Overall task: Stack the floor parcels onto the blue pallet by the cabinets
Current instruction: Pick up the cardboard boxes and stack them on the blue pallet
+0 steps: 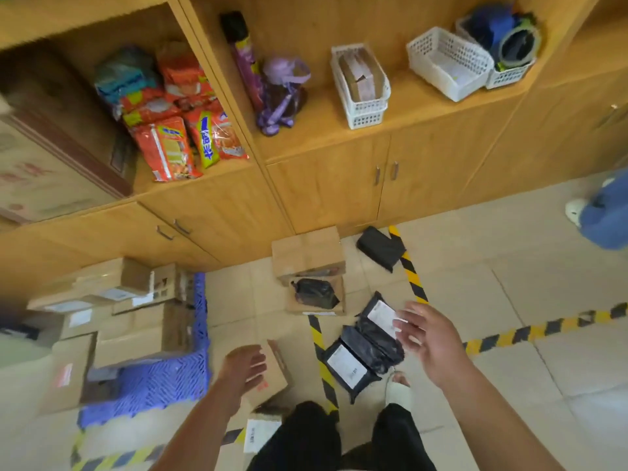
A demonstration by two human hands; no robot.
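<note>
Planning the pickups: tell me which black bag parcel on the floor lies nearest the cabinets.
The plain black bag by the cabinet foot; the others lie farther out, two showing white labels.

Both arms are stretched forward over the tiled floor [509,283]. The left hand [246,367] hangs with spread fingers over a small cardboard box [276,373] just right of the blue pallet [163,379], perhaps touching it; blur hides the contact. The right hand [421,338], fingers loose, hovers above two black mailer bags [363,350] with white labels, which lie on the striped tape [413,270]. Brown boxes [142,321] are piled on the pallet at left. Farther off, a taped carton [307,249] stands by the wooden cabinets [326,188].
</note>
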